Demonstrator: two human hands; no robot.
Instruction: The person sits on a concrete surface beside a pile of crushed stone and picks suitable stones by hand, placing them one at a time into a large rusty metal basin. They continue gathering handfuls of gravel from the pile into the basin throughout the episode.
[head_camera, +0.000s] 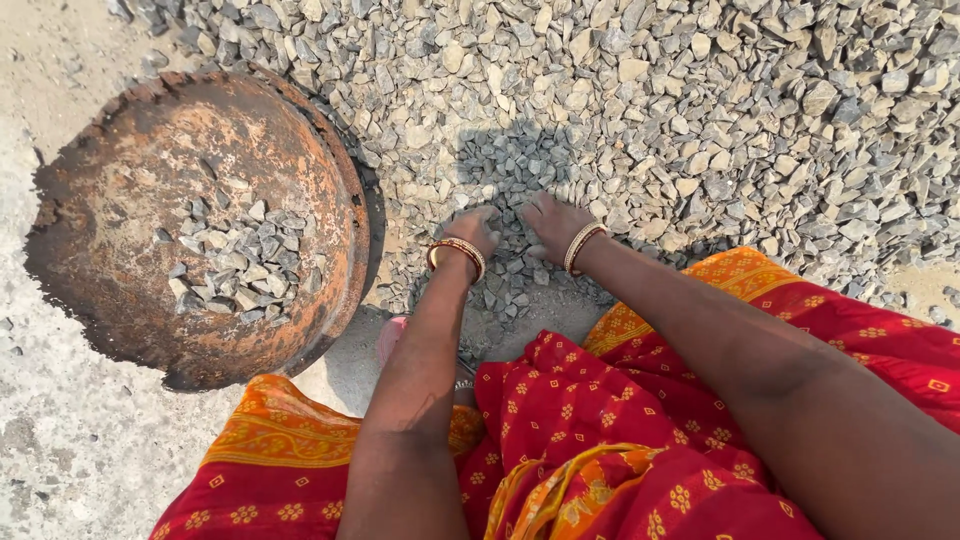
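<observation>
**Pan partly loaded, most of the gravel left on the ground**

The rusty pan (120, 200), at nine o'clock from the hands, holds only a small heap of stones (235, 265). The left hand (473, 230) and right hand (553, 222) lie side by side, fingers curled down into the gravel pile (650, 100) at twelve o'clock, scooping rather than pinching.

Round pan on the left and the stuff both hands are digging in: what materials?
Pan: likely iron or steel, rusted orange-brown, matte, rim edge corroded ragged. Pile: crushed grey stone, angular, dusty; some lies in the pan. Left hand and right hand rest on it.
</observation>
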